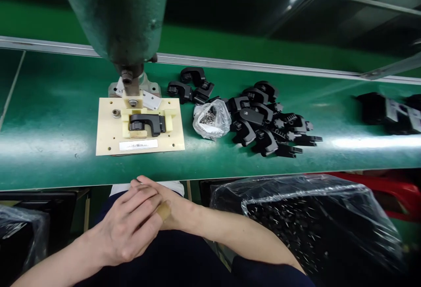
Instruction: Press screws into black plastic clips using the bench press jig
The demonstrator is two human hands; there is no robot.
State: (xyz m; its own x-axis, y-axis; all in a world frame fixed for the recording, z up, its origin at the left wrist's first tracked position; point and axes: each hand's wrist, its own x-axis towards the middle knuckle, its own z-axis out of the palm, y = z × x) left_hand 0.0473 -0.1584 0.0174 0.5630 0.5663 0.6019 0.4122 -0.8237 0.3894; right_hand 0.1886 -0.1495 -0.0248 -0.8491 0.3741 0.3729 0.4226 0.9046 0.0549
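Before the near edge of the bench (49, 155), the left hand (131, 219) lies curled over the right hand (171, 198). Whether either hand's fingers grip anything, I cannot tell

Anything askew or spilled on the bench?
One thing: the pale plate behind the cream fixture sits slanted, out of line with the fixture's edges. The black parts right of the plastic bag lie jumbled, but nothing looks spilled.

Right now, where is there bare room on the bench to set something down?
The green bench is bare left of the cream fixture plate, and between the black parts pile and the dark items at far right. A front-edge strip is free. It's crowded around the clear bag, with black parts behind and to its right.
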